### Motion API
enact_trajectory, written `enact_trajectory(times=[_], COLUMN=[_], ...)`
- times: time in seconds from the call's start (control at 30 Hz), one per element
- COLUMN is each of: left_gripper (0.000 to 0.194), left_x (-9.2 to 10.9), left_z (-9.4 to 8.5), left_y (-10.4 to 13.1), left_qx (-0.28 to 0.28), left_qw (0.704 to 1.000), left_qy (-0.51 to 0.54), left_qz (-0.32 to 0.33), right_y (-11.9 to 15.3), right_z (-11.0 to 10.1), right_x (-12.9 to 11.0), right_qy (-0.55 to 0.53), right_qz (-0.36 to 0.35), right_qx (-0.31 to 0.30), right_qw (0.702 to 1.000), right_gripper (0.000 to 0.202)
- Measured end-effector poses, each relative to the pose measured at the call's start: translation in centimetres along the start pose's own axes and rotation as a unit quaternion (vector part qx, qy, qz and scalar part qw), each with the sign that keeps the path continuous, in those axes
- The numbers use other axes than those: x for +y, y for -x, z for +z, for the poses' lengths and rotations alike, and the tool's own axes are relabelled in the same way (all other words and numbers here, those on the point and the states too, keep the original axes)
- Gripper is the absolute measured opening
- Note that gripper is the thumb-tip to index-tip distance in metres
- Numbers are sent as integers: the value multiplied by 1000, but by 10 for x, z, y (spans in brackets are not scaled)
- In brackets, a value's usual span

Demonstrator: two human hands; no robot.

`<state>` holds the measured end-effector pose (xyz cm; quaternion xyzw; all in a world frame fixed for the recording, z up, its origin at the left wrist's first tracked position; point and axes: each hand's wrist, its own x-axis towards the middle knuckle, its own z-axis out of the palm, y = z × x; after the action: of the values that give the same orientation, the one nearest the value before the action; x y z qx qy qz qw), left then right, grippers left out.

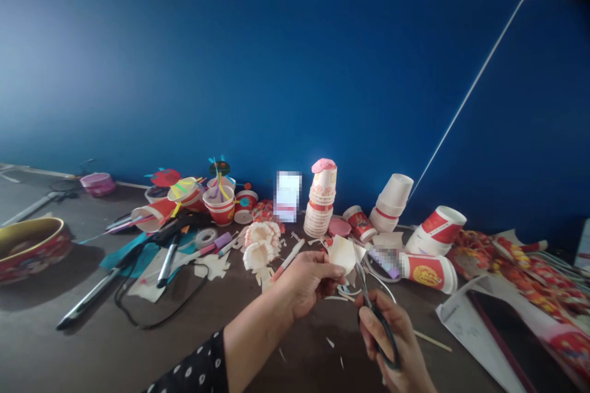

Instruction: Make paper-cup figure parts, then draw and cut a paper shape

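My left hand (318,276) pinches a small cream piece of paper (342,255) by its lower edge. In my right hand (391,331) is a pair of scissors (380,326) with dark handles, my fingers through the loops. The scissor blades point up and lie against the right side of the paper; whether they are cutting into it I cannot tell. Behind my hands stands a stack of paper cups (319,221) with a pink piece on top. Thin paper scraps (330,342) lie on the table below my hands.
Decorated red-and-white cups (219,212) stand at the left behind a dark tool with a cord (104,282). A lit screen (288,196) leans by the blue partition (276,73). At the right are a tipped cup (428,273), a dark phone (516,338) and cut red cup pieces (539,270).
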<state>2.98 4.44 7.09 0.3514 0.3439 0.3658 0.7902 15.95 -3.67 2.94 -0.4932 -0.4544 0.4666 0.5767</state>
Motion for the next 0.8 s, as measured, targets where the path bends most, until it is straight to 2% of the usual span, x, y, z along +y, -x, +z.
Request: enact_trajectory(times=[0.3,0.8], left_gripper=[22,19], left_x=[8,17], left_z=[-5,-11], left_y=[-1,0], left_qx=[0,7], left_qw=[1000,999], left_qy=[9,-33], left_qz=[-3,5], right_y=[0,2], right_z=[3,3], right_x=[-6,-9], right_qy=[18,27], right_qz=[21,49], right_qx=[22,10], right_qw=[999,998], right_gripper=[37,40])
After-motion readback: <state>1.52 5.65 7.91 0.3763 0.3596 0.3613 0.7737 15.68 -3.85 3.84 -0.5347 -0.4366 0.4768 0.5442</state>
